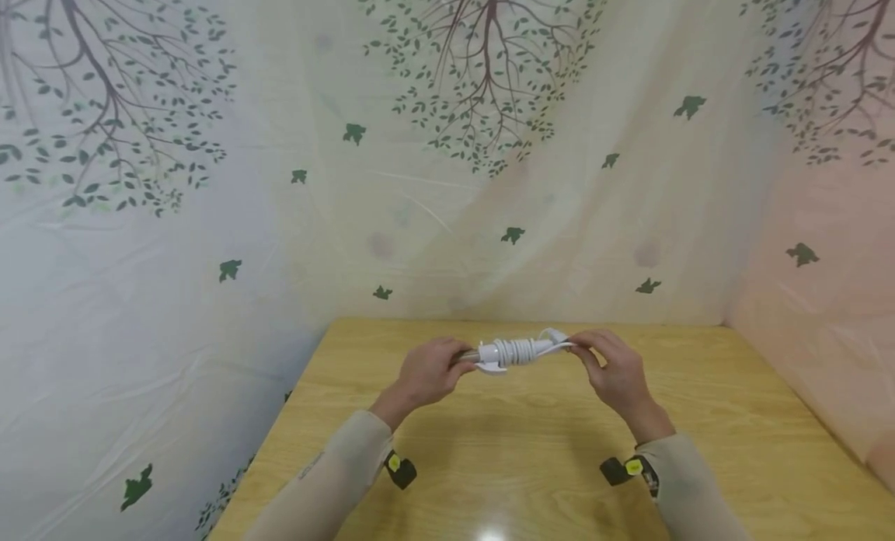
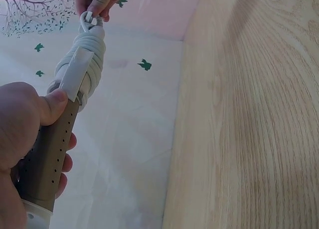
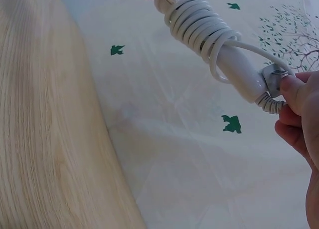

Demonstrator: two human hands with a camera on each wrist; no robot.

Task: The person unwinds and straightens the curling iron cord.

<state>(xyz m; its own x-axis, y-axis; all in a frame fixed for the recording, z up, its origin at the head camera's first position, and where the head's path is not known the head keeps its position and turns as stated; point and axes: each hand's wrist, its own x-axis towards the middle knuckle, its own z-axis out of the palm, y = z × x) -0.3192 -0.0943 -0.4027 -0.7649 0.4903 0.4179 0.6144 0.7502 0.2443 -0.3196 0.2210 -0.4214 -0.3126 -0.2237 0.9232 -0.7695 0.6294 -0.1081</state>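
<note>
- Holding a rod-shaped appliance (image 1: 487,353) in the air, above the wooden table (image 1: 734,417)
- Left hand (image 1: 432,370) curled around the brown barrel (image 2: 52,149); right hand (image 1: 618,374) pinching the plug (image 3: 271,79), just beside the end of the white handle (image 3: 242,74)
- For good work with the cord (image 3: 197,27), keep the barrel steady on the left and guide the plug gently on the right, without hard pulling at the ribbed sleeve (image 3: 270,104) (sharp bending there, probably harmful for the cord)
- Dull barrel, seemingly of metal, with rows of small round holes; smooth, glossy handle; flat white lever (image 2: 77,72); round white cord in close turns, with one looser loop toward the plug
</note>
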